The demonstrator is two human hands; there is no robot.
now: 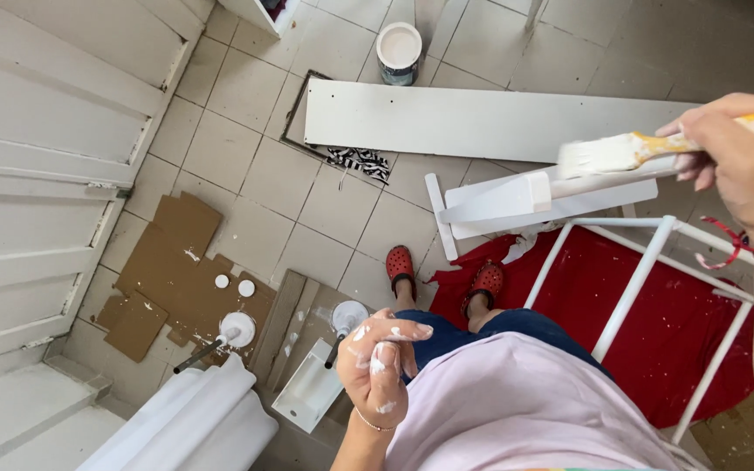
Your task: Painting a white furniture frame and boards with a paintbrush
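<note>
A paintbrush (pixel 656 148) is clamped in the right hand (pixel 743 166), its long axis level, bristles just above the white frame (pixel 639 270); the paint-smeared left hand (pixel 381 366) is held empty, fingers loosely curled, well apart.

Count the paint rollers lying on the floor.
2. One paint roller lies on the brown cardboard; the other roller lies by the white paint tray, near the left hand. Others may be hidden.

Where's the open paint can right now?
In the head view, the paint can stands on the tiled floor at top centre, just beyond the long white board.
</note>
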